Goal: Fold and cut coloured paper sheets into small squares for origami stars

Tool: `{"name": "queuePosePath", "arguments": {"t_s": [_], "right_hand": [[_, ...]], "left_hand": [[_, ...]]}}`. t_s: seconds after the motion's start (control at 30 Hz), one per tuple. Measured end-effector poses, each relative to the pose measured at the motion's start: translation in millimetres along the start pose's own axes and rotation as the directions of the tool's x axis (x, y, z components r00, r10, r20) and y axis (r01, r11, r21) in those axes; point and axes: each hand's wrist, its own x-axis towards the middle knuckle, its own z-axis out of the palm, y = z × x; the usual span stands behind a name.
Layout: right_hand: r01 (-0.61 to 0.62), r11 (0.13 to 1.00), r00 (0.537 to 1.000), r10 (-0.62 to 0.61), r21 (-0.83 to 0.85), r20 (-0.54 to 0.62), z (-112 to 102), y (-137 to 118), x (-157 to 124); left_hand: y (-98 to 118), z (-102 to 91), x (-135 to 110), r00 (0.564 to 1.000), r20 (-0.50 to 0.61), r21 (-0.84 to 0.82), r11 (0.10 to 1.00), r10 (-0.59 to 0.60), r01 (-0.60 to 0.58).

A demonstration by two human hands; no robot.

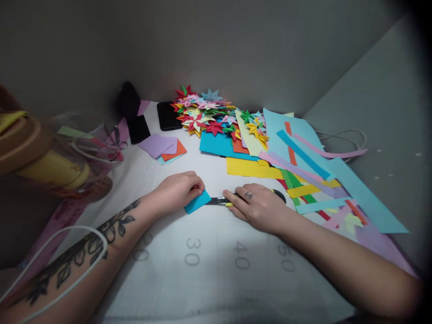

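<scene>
My left hand [177, 190] is closed, pinching a small blue paper square [197, 203] by its upper edge, just above the white mat. Close to the square's right corner are the blades of a pair of scissors [216, 201], pointing left along the mat. My right hand [259, 206] lies palm down over the scissors, its fingers bent around the black and yellow handles. Part of the handles is hidden under that hand; one black loop shows beyond it.
Folded paper stars [199, 112] are heaped at the back beside a black phone [168, 115]. Coloured strips [303, 155] and sheets cover the right side. Purple squares [158, 145] lie back left, near a cup [50, 166]. A white cable [101, 238] crosses my left forearm.
</scene>
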Motion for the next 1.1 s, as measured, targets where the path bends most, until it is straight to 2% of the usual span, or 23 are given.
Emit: {"name": "queuePosePath", "arguments": {"t_s": [0.7, 1.1], "right_hand": [[-0.014, 1.0, 1.0, 0.013, 0.026, 0.025, -1.3, -11.4, 6.7], [0.017, 1.0, 1.0, -0.017, 0.004, -0.011, -1.1, -17.9, 11.2]], "left_hand": [[1.8, 0.1, -1.3, 1.0, -0.003, 0.037, 0.999, 0.0, 0.0], [1.3, 1.0, -2.7, 1.0, 0.003, 0.062, 0.998, 0.009, -0.009]]}}
